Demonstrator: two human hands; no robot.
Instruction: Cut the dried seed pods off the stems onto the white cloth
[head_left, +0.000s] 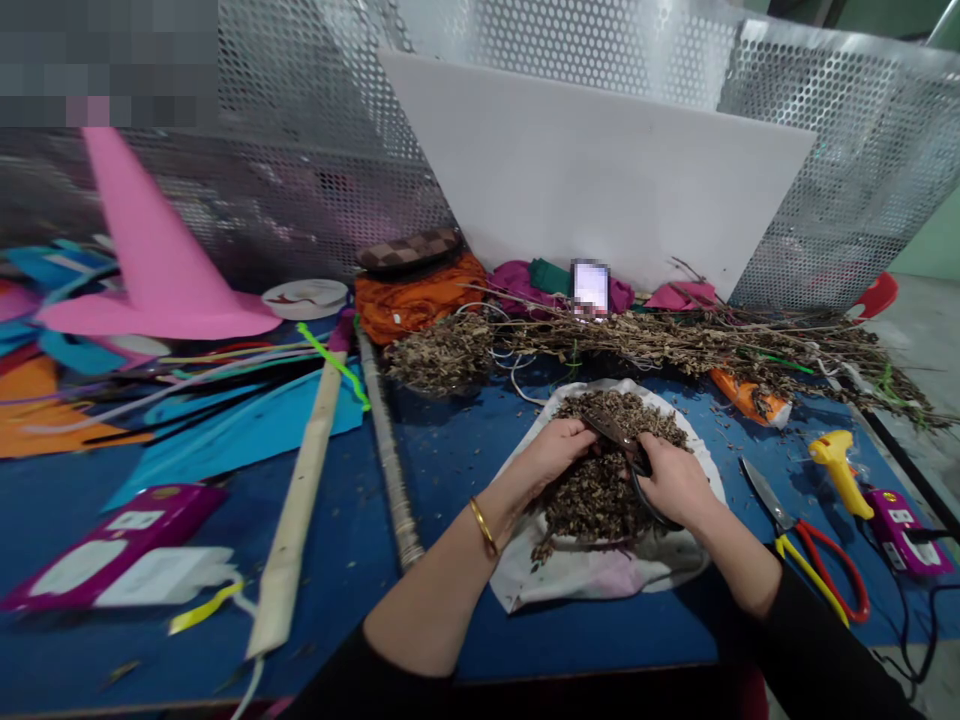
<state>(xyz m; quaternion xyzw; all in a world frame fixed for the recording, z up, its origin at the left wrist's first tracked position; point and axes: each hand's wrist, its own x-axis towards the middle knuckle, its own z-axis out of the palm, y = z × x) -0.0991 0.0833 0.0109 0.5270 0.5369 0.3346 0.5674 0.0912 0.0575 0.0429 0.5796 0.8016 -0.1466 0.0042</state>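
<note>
My right hand [673, 482] is closed around the dark handles of a pair of scissors [611, 428], whose blades point left and away from me. Close to the blade tips, the fingers of my left hand [559, 450] are pinched together; what lies between them is too small to make out. Both hands are over a heap of dried brown plant bits [600, 505]. The heap rests on a white cloth [574, 575] with a pinkish stain, spread on the blue tabletop [450, 480].
Dried stalks [652, 335] lie across the back, before a white board [607, 170]. To the right are red-and-yellow-handled scissors [795, 535] and a yellow glue gun [840, 470]. Leftward are a pale wooden stick [300, 500], a wrapped rod [386, 450] and a pink pointed hat [154, 250].
</note>
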